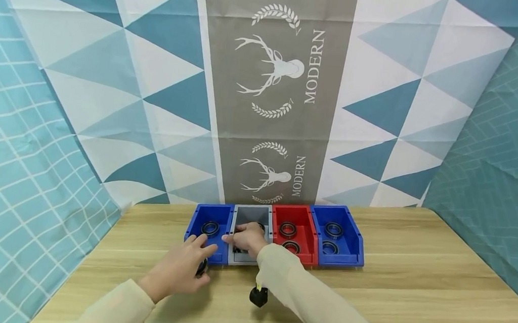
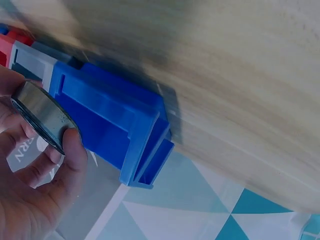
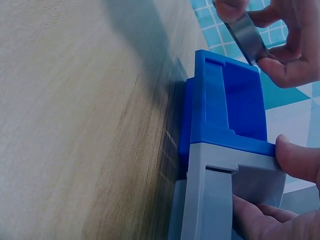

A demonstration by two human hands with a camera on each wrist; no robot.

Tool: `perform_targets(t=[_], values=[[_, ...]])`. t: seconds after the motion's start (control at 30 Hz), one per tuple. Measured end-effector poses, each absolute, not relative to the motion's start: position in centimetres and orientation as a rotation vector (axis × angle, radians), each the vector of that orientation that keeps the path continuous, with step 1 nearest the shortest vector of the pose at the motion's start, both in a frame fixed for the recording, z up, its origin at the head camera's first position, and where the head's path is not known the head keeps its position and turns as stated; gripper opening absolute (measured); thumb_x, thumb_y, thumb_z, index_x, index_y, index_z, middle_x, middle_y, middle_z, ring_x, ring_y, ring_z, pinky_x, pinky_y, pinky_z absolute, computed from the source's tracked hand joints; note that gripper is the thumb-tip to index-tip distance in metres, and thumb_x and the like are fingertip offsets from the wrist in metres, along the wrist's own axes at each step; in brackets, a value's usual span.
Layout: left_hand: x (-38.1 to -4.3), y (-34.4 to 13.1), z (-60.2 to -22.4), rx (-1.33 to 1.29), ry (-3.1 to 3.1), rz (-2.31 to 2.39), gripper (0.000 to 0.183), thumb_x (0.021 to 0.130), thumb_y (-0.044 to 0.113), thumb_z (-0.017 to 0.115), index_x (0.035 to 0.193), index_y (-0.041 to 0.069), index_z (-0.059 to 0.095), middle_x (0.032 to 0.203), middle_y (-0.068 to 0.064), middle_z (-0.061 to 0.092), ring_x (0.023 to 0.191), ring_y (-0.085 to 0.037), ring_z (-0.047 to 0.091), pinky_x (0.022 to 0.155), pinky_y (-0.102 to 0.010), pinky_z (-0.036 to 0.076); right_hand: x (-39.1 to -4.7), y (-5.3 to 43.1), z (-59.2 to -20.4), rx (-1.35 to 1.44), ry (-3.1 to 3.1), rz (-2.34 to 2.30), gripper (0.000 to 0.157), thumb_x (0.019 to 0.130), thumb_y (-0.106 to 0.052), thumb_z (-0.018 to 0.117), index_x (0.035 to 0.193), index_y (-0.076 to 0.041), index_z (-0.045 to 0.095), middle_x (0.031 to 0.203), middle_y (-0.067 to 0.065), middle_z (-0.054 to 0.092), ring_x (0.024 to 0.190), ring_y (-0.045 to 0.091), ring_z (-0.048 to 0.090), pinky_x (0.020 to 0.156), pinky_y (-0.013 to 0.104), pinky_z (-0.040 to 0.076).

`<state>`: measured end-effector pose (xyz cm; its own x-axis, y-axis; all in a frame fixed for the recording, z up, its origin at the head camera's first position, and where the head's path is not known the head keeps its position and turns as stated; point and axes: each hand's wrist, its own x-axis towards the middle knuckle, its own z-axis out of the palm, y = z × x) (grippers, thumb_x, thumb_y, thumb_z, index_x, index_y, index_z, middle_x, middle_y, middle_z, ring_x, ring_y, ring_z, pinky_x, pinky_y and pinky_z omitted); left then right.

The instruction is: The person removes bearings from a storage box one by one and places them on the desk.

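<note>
My left hand (image 1: 179,268) pinches a ball bearing (image 2: 47,112) between thumb and fingers, just in front of the left blue bin (image 2: 107,120). The bearing is tilted on edge, with its metal outer ring showing. My right hand (image 1: 249,237) reaches into the grey bin (image 3: 210,200). Its fingers (image 3: 250,212) dip inside, while the thumb stands apart beside the rim shared with the blue bin. Dark rings show partly around the right hand in the grey bin; its fingertips are hidden. Another bearing (image 1: 210,228) lies in the left blue bin.
A red bin (image 1: 306,223) and a right blue bin (image 1: 348,239) continue the row, each with two bearings. A small black object (image 1: 258,297) with a yellow part is near the right sleeve. Patterned cloth (image 1: 168,98) hangs behind the wooden table (image 1: 413,295).
</note>
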<state>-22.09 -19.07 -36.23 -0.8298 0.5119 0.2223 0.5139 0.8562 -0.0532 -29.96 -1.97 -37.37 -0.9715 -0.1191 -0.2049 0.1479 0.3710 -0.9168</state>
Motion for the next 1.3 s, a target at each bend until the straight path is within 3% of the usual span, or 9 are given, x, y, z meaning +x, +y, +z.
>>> perform_targets(t=[0.5,1.1,1.3], values=[[-21.4,-18.9,-37.1,-0.853,-2.86,-0.075,0.047,0.075,0.026,0.072,0.117,0.007,0.063,0.12,-0.026,0.061,0.104,-0.048,0.06,0.079,-0.06,0.053,-29.8,-1.8,-37.8,0.023,2.368,-1.674,0.06,0.079,-0.024,0.079,0.13,0.0,0.058,0.119,0.017,0.067,0.107,0.029,0.066,0.092,0.047,0.053],[-21.2,-19.1,-38.4,-0.835,-2.95,-0.099,0.049,0.074,0.031,0.073,0.118,0.011,0.062,0.114,-0.019,0.061,0.101,-0.037,0.06,0.076,-0.055,0.055,-29.9,-2.0,-37.6,0.019,2.402,-1.645,0.059,0.079,-0.026,0.079,0.13,-0.004,0.059,0.124,0.014,0.064,0.106,0.025,0.062,0.095,0.049,0.051],[-21.0,-19.2,-38.8,-0.842,-2.99,-0.133,0.053,0.076,0.032,0.072,0.121,0.008,0.061,0.125,-0.027,0.058,0.11,-0.049,0.058,0.084,-0.061,0.051,-29.9,-2.0,-37.6,0.027,2.395,-1.651,0.058,0.079,-0.026,0.079,0.129,-0.005,0.06,0.122,0.014,0.065,0.105,0.024,0.062,0.095,0.049,0.051]])
